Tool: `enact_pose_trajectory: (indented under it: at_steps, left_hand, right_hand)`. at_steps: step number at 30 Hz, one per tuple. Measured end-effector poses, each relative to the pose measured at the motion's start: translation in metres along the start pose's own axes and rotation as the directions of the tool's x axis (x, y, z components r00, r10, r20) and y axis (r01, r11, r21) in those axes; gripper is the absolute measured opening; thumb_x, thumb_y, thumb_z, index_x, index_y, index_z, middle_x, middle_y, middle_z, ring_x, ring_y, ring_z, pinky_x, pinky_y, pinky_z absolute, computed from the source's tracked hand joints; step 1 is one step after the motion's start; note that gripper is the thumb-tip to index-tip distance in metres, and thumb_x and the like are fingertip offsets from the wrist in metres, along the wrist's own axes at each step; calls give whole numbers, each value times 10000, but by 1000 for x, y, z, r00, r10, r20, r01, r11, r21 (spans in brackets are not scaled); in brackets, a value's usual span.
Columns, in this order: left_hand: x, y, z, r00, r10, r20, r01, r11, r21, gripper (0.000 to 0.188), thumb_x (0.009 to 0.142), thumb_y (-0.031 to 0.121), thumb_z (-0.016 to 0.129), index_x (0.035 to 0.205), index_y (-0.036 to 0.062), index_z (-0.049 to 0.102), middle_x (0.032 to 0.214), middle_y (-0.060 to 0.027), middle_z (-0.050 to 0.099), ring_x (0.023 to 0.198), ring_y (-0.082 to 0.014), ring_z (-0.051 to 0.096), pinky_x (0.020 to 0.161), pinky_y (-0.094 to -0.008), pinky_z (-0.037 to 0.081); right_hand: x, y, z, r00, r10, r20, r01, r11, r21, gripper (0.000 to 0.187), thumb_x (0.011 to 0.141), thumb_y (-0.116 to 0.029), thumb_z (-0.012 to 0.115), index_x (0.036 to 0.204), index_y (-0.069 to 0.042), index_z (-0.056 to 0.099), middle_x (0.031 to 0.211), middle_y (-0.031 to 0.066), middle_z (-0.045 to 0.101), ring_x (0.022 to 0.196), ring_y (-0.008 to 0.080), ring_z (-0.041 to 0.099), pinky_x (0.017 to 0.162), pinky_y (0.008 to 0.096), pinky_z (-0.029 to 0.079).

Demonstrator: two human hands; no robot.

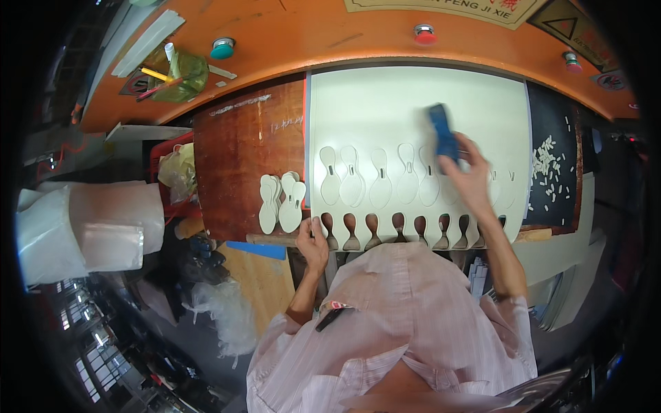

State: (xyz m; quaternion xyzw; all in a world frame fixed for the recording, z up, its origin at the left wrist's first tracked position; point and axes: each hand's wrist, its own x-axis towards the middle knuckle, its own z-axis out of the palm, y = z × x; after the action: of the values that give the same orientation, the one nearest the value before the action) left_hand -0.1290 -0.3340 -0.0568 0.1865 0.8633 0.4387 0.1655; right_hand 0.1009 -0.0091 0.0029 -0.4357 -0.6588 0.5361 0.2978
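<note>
A large white sheet (385,96) lies across the work surface, with a row of sole-shaped outlines cut in it and a row of sole-shaped gaps along its front edge. My right hand (469,172) grips a blue cutting die (444,134), smeared by motion, over the right part of the sheet. Its underside is hidden. At the sheet's front left corner, my left hand (313,246) pinches the edge between thumb and fingers. Just left of the sheet sit two small piles of white sole-shaped pieces (269,206), close to my left hand.
Small white scraps (547,165) are scattered on the dark board at right. An orange machine housing (310,41) with a green button (222,48) and a red button (425,34) runs along the back. Wrapped white packs (103,224) are stacked at far left.
</note>
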Motion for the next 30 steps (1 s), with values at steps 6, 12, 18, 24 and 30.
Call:
enact_pose_trajectory:
  at_steps: [6,12,18,24,30]
  left_hand:
    - [-8,2,-8,999,4,37,-3,1000,-27,244,1064,167,635,1027,-71,674,796,-99,692,744,-112,589,704,-317,519]
    - [-14,-5,-14,996,42,78,-44,999,25,221,1053,165,645,1016,-49,684,790,-156,695,691,-172,626,669,-354,523]
    - [-14,-14,-11,997,70,23,-72,990,117,179,1028,164,666,1004,-9,704,806,-185,729,682,-262,686,653,-405,541]
    - [-9,-11,-13,994,83,74,-89,993,76,216,1055,185,631,999,-19,674,793,-168,722,680,-253,661,652,-408,525]
    - [-8,-8,-9,991,119,62,-121,992,25,256,1069,196,618,980,-42,645,785,-121,656,707,-175,539,660,-354,472]
  right_hand:
    - [42,-28,125,927,-369,68,371,875,-313,624,798,-196,864,1308,70,619,1196,217,666,1083,349,646,948,432,534]
    - [58,-38,206,901,-434,2,406,842,-355,629,768,-218,864,1276,57,617,1170,213,661,1069,388,616,926,478,530]
    - [55,-17,235,915,-403,1,369,838,-403,642,824,-282,851,1311,28,570,1240,232,619,1132,435,577,988,503,506]
    - [105,17,47,836,-423,-349,80,724,-685,480,890,-219,758,1240,73,608,1268,255,641,1149,421,601,1002,507,496]
    - [106,84,-118,897,-287,-337,-166,487,-858,459,917,-272,716,1216,72,665,1339,218,643,1218,400,574,1046,498,474]
